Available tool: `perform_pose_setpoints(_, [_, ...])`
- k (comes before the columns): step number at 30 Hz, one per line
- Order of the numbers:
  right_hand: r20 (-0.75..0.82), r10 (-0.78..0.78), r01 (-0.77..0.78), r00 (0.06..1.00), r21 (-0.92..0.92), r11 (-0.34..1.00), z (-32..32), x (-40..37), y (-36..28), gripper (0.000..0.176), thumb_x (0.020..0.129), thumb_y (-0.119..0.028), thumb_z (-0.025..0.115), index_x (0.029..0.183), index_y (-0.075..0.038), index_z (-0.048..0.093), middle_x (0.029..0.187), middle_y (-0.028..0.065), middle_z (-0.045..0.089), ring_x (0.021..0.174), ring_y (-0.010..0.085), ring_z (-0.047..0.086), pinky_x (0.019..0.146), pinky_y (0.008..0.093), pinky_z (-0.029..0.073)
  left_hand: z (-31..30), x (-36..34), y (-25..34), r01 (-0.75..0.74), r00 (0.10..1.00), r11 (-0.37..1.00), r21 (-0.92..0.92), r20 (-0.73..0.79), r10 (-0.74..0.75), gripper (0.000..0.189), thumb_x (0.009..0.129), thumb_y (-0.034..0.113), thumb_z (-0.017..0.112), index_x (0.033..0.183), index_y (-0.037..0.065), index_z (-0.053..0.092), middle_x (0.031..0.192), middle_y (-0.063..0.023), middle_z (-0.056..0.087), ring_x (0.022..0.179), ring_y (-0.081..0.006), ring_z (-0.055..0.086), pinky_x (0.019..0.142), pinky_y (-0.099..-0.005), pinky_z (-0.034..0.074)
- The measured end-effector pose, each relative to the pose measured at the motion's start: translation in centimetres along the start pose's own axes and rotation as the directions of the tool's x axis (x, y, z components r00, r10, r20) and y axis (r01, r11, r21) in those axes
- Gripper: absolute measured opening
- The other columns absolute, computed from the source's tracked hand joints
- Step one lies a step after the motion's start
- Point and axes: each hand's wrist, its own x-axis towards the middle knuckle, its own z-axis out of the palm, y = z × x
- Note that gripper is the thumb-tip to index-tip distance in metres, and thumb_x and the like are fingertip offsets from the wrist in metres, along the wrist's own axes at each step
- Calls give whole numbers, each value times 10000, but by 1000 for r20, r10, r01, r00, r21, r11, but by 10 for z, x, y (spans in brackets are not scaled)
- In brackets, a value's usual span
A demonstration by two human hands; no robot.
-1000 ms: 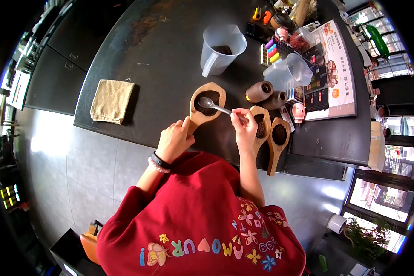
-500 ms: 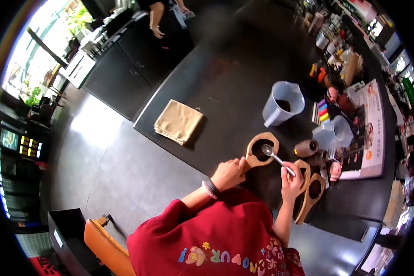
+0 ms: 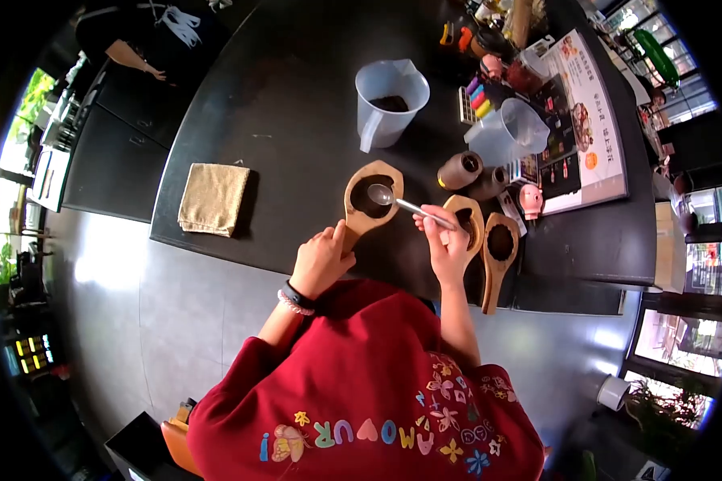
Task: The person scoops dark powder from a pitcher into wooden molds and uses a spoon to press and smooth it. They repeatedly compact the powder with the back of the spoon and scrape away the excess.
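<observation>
My left hand (image 3: 321,261) is closed round the handle of a wooden handled mould (image 3: 361,225), which has dark loose material in its round hollow. In my right hand (image 3: 447,247) is a metal spoon (image 3: 413,209), pinched by its handle, its bowl over the dark filling. Just beyond my right hand lies a second wooden mould (image 3: 475,215), partly covered by that hand. To its right, a third mould (image 3: 493,271) also has a dark filling. A translucent measuring jug (image 3: 381,120) with dark contents stands behind the held mould.
A folded tan cloth (image 3: 213,199) lies at the left of the dark table (image 3: 297,136). Two brown jars (image 3: 460,170), a tipped clear jug (image 3: 517,132), a pink pig figure (image 3: 530,200) and a menu board (image 3: 598,120) are at the right. A person (image 3: 132,58) stands far left.
The view has turned, so the table and its objects appear farther left and higher. My hands keep their hold on the mould and spoon, and the spoon bowl stays over the hollow.
</observation>
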Motion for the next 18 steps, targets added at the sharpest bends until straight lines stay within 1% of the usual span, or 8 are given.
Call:
perform_pose_setpoints(1, [2,16,-16,1000,45,999,-2,1,5,202,1031,-89,598,1173,46,648,992,134,728,863,168,698,832,298,573,0,0,0,-2,1000,1000,-2,0,2,647,828,270,713,1385,7,517,1010,-161,663,865,-373,680,743,-453,567])
perform_pose_setpoints(5, [-57,197,-175,979,267,948,7,-1,21,215,1046,-127,565,1167,39,629,982,156,739,852,178,706,824,304,581,-1,0,0,-1,1000,1000,-9,-3,1,655,832,274,712,1397,7,517,1000,-155,658,860,-368,679,739,-450,565])
perform_pose_setpoints(8, [-68,255,-219,964,338,915,9,0,33,202,1041,-112,565,1163,35,630,978,156,739,836,182,706,822,306,584,-1,0,0,7,1000,1000,-16,7,-7,653,834,275,712,1396,6,516,999,-155,657,864,-367,677,739,-448,564])
perform_pose_setpoints(15, [-59,311,-272,949,346,898,10,-4,42,196,1039,-109,570,1160,33,628,978,163,737,825,184,706,812,307,590,1,-1,-2,-6,1000,1000,-12,-6,6,632,838,273,713,1377,10,517,991,-157,655,860,-369,676,739,-443,562])
perform_pose_setpoints(18, [-59,296,-264,953,314,912,9,-5,45,194,1040,-109,568,1155,34,628,973,164,737,821,187,707,808,311,593,1,0,-1,0,1000,1000,-17,-3,0,630,836,272,715,1375,12,519,989,-158,655,859,-369,676,738,-444,562])
